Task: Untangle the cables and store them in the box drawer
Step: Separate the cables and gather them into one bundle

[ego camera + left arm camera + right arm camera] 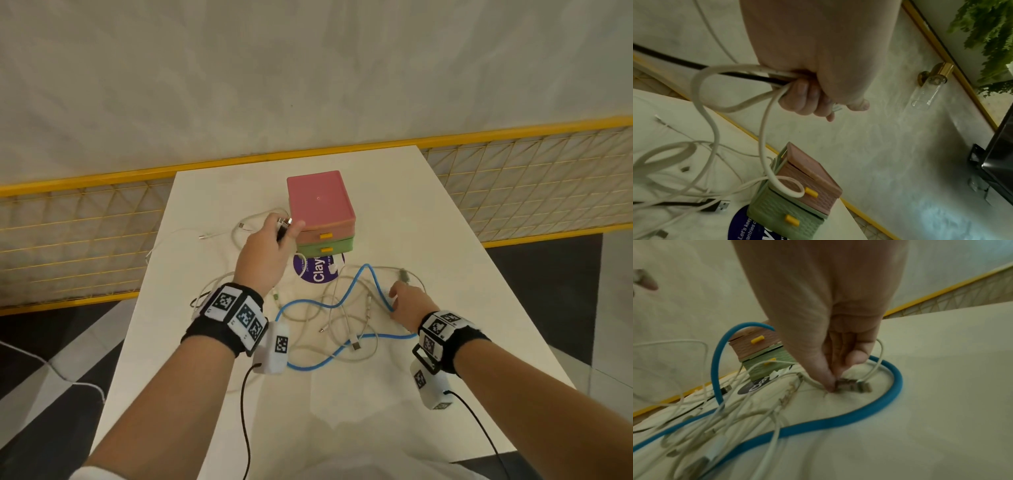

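A stacked box with a pink drawer (320, 202) over a green drawer (325, 246), both closed, stands mid-table. My left hand (267, 250) is raised just left of it and grips a black cable (694, 65) and white cable loops (715, 129) in its fist (807, 97); a metal plug (285, 223) sticks out of the top. My right hand (406, 305) is down on the table, and its thumb and fingers (830, 382) pinch a grey plug (846, 383) of a white cable. A blue cable (301, 301) winds through the white tangle (342, 322) and loops around that hand (838, 420).
A round purple sticker (317, 272) lies on the white table (445, 240) in front of the box. More white cables (219, 234) trail to the left of the box. A yellow mesh railing (531, 171) runs behind the table. Black camera leads (244, 411) hang from both wrists.
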